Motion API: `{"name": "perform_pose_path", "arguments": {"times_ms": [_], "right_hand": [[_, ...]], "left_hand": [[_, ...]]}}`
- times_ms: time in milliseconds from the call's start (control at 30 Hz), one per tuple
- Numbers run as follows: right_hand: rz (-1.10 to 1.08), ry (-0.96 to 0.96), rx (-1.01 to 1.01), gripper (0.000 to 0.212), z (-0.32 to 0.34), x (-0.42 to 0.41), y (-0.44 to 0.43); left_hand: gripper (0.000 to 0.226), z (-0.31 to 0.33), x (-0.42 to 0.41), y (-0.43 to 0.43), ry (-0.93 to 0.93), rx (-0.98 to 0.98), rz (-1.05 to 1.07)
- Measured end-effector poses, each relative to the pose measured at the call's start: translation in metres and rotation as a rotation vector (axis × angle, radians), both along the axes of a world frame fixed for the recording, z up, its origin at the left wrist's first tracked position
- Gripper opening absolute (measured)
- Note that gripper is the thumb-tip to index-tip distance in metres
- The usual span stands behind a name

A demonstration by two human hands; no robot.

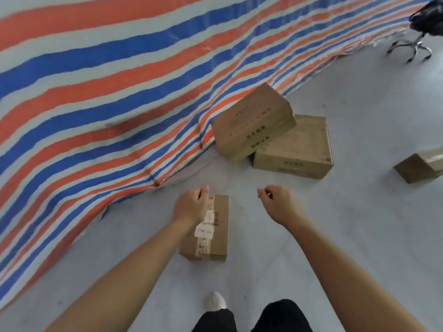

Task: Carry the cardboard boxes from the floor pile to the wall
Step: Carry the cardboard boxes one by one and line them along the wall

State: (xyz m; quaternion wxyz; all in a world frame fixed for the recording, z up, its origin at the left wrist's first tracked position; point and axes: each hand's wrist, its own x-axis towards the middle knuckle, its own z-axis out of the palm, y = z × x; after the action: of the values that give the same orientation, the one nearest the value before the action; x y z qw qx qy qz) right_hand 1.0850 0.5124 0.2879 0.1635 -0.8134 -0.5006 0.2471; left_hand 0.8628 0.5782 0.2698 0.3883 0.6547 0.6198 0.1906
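Small taped box point(219, 236) flat on the floor, near the foot of the striped tarp point(96, 92). Left hand point(190, 204) over the box end nearest the tarp, fingers bent down out of sight; gripping or merely touching, cannot tell. Right hand point(279, 203) farther from the tarp, clear of the box, loosely curled around nothing. Tilted box point(251, 121) leaning against the tarp, lying across a flat box point(299, 149).
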Motion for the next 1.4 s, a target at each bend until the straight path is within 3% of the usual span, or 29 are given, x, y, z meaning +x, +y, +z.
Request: {"name": "perform_pose_path", "arguments": {"times_ms": [267,400,500,567,733,867,967,1033,1167,1233,1400], "right_hand": [[0.259,0.098,-0.194,0.034,-0.1,-0.008,0.106],[0.389,0.096,-0.309,0.035,-0.187,-0.021,0.143],[0.361,0.152,-0.385,0.033,-0.263,-0.031,0.15],[0.37,0.178,-0.412,0.031,-0.314,-0.039,0.15],[0.297,0.214,-0.586,0.071,-0.447,-0.06,0.127],[0.199,0.291,-0.666,0.115,-0.527,-0.066,0.088],[0.006,0.439,-0.739,0.137,-0.581,-0.075,0.061],[-0.1,0.537,-0.777,0.137,-0.607,-0.082,0.045],[-0.123,0.534,-0.679,0.095,-0.615,-0.095,0.035],[-0.144,0.52,-0.557,0.082,-0.596,-0.095,0.043],[-0.195,0.514,-0.241,0.081,-0.506,-0.084,0.108]], "left_hand": [[0.051,-0.084,-0.008,0.05,0.173,-0.177,0.217],[0.033,-0.172,-0.021,0.064,0.22,-0.281,0.383],[0.02,-0.246,-0.029,0.063,0.218,-0.449,0.485],[0.034,-0.301,-0.034,0.058,0.254,-0.545,0.478],[0.06,-0.437,-0.052,0.053,0.386,-0.607,0.372],[0.084,-0.517,-0.064,0.042,0.43,-0.56,0.503],[0.112,-0.569,-0.08,0.037,0.309,-0.6,0.666],[0.119,-0.593,-0.093,0.032,0.127,-0.63,0.776],[0.069,-0.598,-0.101,0.024,0.098,-0.566,0.767],[0.055,-0.582,-0.098,0.03,0.063,-0.468,0.761],[0.029,-0.501,-0.084,0.095,-0.035,-0.322,0.832]]}}
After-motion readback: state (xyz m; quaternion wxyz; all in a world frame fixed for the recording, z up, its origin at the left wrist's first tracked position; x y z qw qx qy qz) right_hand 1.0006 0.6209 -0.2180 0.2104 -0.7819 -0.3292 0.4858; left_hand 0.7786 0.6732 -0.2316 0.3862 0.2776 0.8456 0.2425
